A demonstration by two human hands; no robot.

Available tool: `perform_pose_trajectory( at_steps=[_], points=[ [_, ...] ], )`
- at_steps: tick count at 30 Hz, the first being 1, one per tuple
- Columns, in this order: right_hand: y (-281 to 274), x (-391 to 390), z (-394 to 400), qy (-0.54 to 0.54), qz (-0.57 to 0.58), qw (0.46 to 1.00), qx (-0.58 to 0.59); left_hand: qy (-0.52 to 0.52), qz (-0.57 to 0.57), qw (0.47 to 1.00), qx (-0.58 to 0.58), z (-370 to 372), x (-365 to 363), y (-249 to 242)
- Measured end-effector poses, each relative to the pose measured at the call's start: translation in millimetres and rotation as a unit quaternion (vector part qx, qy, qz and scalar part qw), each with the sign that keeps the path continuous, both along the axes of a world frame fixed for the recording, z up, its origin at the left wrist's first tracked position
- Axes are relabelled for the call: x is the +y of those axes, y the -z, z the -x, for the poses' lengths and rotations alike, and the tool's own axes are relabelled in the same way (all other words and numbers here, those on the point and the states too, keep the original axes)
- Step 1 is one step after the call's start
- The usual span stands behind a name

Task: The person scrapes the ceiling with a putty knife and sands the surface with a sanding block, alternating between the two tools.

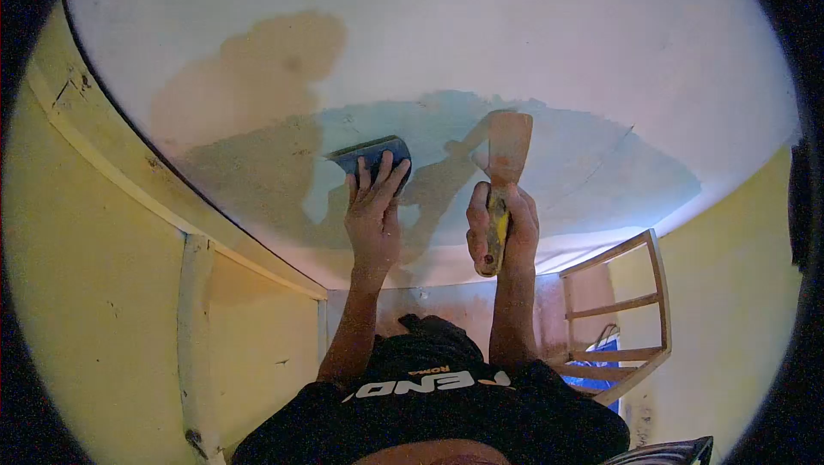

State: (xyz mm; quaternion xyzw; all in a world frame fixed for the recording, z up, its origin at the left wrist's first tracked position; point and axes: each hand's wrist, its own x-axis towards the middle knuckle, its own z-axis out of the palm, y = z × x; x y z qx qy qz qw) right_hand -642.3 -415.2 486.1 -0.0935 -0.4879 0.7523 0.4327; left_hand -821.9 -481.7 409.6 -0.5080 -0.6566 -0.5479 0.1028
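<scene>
My left hand (375, 203) is raised to the ceiling, its fingers spread over a dark blue pad or sheet (371, 156) and pressing it near the pale blue-green patch (438, 113). To the right of it, my right hand (505, 220) is wrapped round the worn, yellow-marked handle of a putty knife (510, 143). The knife's wide, rusty-looking blade points up and away, over the same patch. Whether the blade touches the surface cannot be told. Shadows of the arms and head fall on the ceiling.
Yellow walls (94, 267) curve along the left and right. A wooden frame with crossbars (614, 303) stands at the lower right, with something blue behind it. A pale post (196, 336) rises at the left. A dark-edged object (669, 452) shows at the bottom right.
</scene>
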Motion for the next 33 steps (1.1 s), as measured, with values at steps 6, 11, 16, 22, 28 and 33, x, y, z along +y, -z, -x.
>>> perform_pose_trajectory(
  at_steps=[6, 11, 16, 22, 28, 33],
  points=[
    [-9.7, 12.6, 9.7, 0.084, -0.049, 0.99, -0.1, 0.001, -0.005, 1.0, -0.017, -1.0, 1.8, 2.0],
    [-10.1, 23.5, 15.8, 0.135, -0.105, 0.97, -0.171, -0.008, -0.002, 1.0, -0.014, -2.6, 3.2, 1.0],
    [-5.0, 24.4, 17.2, 0.148, -0.137, 0.96, -0.195, -0.016, 0.001, 1.0, -0.02, -4.8, 5.1, 0.7],
    [-12.8, 23.1, 16.2, 0.141, -0.128, 0.96, -0.207, -0.017, -0.016, 0.999, -0.032, -9.3, 6.7, -0.2],
    [-20.6, 18.5, 14.6, 0.126, -0.138, 0.961, -0.202, -0.022, -0.004, 0.998, -0.055, -11.8, 5.6, -1.9],
    [-22.0, 17.4, 14.3, 0.122, -0.109, 0.963, -0.216, -0.024, -0.007, 0.998, -0.061, -13.3, 4.8, -6.7]
  ],
)
